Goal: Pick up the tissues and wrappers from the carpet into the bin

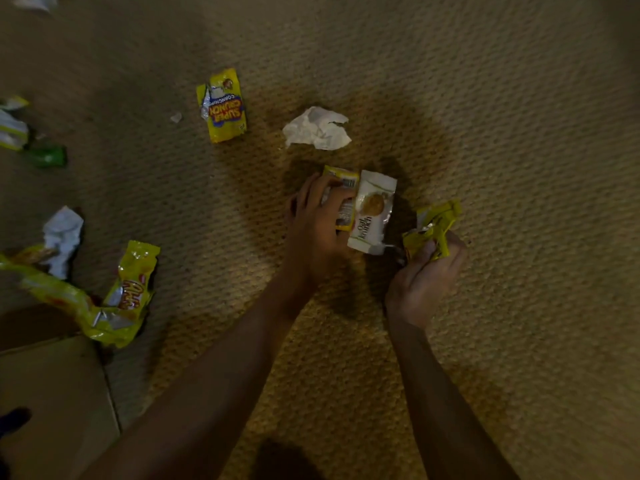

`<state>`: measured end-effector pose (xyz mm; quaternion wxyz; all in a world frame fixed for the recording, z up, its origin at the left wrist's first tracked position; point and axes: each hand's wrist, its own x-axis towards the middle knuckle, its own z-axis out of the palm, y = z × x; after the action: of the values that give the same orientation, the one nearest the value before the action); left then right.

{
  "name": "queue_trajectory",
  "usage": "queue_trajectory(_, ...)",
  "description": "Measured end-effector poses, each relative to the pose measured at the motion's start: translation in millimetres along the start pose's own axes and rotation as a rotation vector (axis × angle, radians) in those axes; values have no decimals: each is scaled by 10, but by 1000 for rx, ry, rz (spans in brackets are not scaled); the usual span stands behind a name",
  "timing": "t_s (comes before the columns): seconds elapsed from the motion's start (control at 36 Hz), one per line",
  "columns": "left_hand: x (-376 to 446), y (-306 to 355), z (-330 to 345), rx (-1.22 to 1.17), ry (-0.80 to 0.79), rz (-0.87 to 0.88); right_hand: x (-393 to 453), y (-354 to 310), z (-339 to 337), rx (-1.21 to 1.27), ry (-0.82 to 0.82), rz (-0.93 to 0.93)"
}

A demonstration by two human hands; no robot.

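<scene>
My left hand (311, 223) grips a white biscuit wrapper (372, 211) together with a yellow wrapper (341, 176) just above the carpet (485, 133). Beside it, my right hand (424, 275) holds a crumpled yellow wrapper (433, 228). A crumpled white tissue (317, 128) lies just beyond my hands. Further left lies a yellow Super Crunch wrapper (223, 105). At the left edge are another tissue (62, 239) and several yellow wrappers (114, 299). No bin is in view.
A green wrapper (48, 155) and a white-yellow wrapper (12, 129) lie at the far left. A small white scrap (176, 117) sits by the Super Crunch wrapper. Another tissue (34, 1) shows at the top left. A cardboard-like surface (52, 393) fills the lower left corner.
</scene>
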<state>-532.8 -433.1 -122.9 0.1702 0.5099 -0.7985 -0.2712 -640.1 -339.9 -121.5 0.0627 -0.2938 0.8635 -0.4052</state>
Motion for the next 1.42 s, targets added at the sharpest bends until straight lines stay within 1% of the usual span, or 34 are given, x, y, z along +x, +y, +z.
queue_trajectory(0.11,-15,-22,-73,-12,22,54,-10,4,-7,-5,-25,-18)
queue_trajectory(0.25,-29,-18,-189,66,-65,107,-23,10,-11,-20,-52,-46)
queue_trajectory(0.36,-80,-50,-220,136,-88,182,-31,55,14,-57,-58,-83)
queue_trajectory(0.47,-149,-111,-247,63,-107,200,-32,111,41,-89,-56,-97)
queue_trajectory(0.58,-279,-177,-217,15,-74,224,-41,139,59,-133,-58,-116)
queue_trajectory(0.75,-355,-419,-234,62,-177,304,-37,152,76,-174,-67,-132)
queue_trajectory(0.83,-403,-475,-280,108,-261,295,-38,140,66,-187,-71,-135)
queue_trajectory(0.92,-423,-492,-286,171,-290,276,-31,125,65,-193,-73,-152)
queue_trajectory(1.06,-323,-527,-269,90,-159,286,-22,117,60,-199,-95,-158)
queue_trajectory(1.22,-51,-517,-303,135,-135,246,-12,125,72,-182,-108,-183)
queue_trajectory(1.33,203,-334,-377,31,-81,43,-13,134,76,-190,-111,-184)
queue_trajectory(1.42,392,-266,-491,-7,24,43,-8,119,68,-187,-120,-198)
